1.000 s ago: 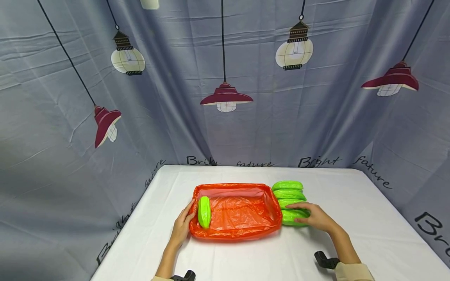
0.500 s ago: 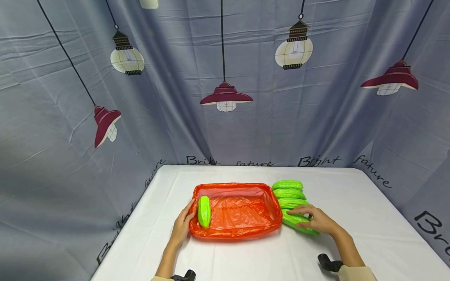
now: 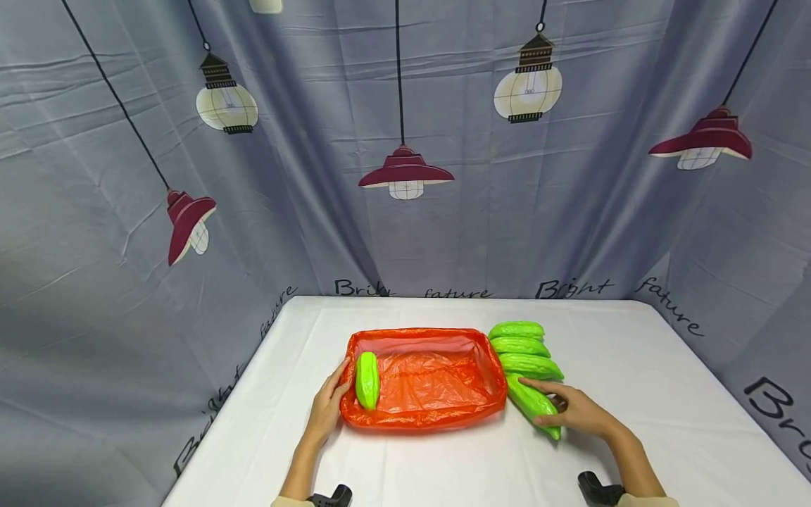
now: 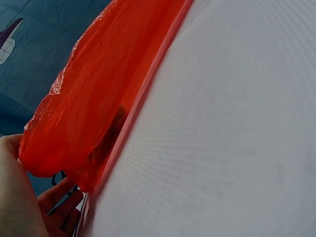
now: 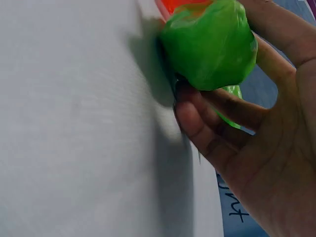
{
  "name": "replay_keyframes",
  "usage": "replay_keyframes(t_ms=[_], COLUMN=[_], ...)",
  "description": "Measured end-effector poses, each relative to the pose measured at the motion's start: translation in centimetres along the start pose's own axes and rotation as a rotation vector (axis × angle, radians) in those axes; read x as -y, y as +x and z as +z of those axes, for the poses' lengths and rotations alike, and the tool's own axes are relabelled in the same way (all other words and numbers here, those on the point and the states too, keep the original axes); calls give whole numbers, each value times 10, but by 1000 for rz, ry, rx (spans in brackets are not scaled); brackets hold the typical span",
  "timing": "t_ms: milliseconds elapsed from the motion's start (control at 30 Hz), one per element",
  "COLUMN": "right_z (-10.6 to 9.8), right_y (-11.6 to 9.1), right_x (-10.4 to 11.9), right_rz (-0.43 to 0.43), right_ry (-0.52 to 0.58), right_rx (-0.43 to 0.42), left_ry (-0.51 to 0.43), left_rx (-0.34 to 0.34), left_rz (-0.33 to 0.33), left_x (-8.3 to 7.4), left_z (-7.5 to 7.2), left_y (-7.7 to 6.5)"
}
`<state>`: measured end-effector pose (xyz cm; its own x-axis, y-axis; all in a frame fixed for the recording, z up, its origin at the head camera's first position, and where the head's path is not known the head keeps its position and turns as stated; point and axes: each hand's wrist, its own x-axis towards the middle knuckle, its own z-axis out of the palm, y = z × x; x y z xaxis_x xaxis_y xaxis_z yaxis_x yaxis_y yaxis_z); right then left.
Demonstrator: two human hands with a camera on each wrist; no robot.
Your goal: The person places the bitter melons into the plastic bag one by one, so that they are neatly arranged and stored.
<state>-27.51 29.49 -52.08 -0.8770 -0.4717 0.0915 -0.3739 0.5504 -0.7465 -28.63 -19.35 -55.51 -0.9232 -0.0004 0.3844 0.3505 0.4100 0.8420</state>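
Note:
A box lined with a red plastic bag [image 3: 431, 384] sits on the white table, one green bitter melon [image 3: 367, 380] lying at its left end. My left hand [image 3: 326, 407] rests against the box's left side; in the left wrist view its fingers [image 4: 61, 210] touch the red film low on the outside. Beside the box's right front corner, my right hand [image 3: 586, 410] grips another bitter melon [image 3: 532, 401] between thumb and fingers. This melon slants, its near end towards me. The right wrist view shows its blunt, lumpy end [image 5: 212, 47] close to the tabletop.
Three more bitter melons [image 3: 519, 345] lie in a row behind the gripped one, along the box's right side. A grey curtain [image 3: 418, 239] printed with lamps surrounds the white table [image 3: 443, 468]. Black camera mounts [image 3: 598, 488] sit at both wrists.
The right hand has drawn the nearest bitter melon towards me and turned it from crosswise to slanting, away from the row. The left hand and the box have stayed in place.

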Motion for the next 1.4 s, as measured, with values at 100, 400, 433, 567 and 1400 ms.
replay_keyframes(t_ms=[100,400,433,567,1400], right_z=[3,4,4,2,28], right_y=[-2,-15,-17,-24,40], right_x=[3,12,14,21,101], right_rz=[8,-29,-26,-19,-194], right_ry=[22,35,37,34,126], right_rx=[-26,-68,-77,-121,-275], left_ry=[10,-2,-12,1,-16], left_rx=[1,2,1,5,32], left_rz=[-1,-9,-12,-17,-34], left_x=[-18,-32,-37,-39,-39], left_z=[-2,-4,-5,-6,-6], left_y=[-3,-5,-6,-5,-5])
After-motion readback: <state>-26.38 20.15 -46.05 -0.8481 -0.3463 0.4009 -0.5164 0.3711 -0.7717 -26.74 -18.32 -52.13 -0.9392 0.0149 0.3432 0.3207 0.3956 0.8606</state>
